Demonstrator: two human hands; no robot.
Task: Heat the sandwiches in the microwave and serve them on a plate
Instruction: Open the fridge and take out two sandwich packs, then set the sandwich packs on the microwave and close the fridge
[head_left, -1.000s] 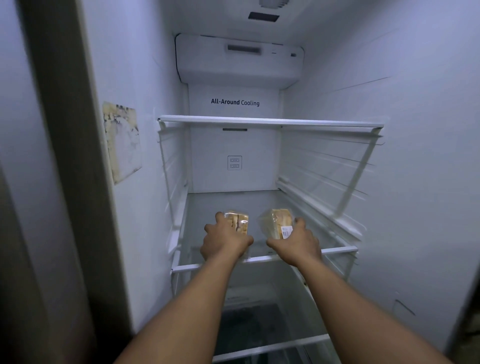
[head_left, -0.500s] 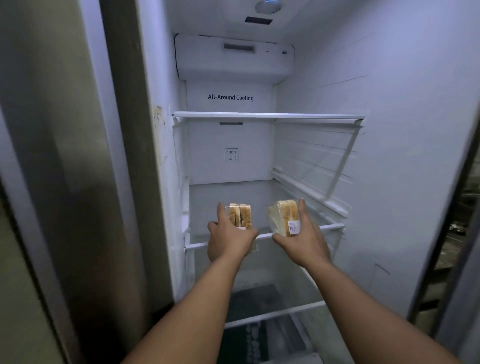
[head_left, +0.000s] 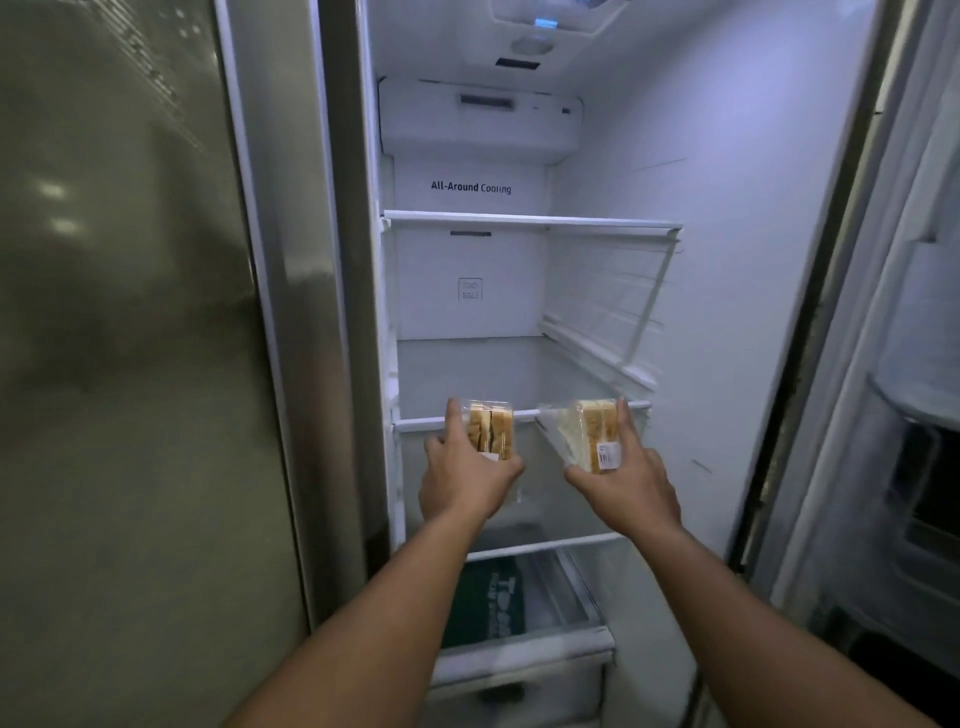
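Both clear-wrapped, tan-bread sandwiches are now coming off the white-edged glass fridge shelf (head_left: 524, 414) at twelve o'clock: the left hand (head_left: 467, 480) is gripping the left sandwich (head_left: 488, 428), the right hand (head_left: 631, 480) the right sandwich (head_left: 587, 434), heading microwave-ward.

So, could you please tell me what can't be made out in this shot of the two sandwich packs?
- Head view: the left hand covers the lower part of the left sandwich pack.
- Head view: the print on the right sandwich pack's label is too small to read.
- Head view: the green package in the drawer is blurred behind the cover; its lettering is illegible.
- No microwave or plate is in frame.
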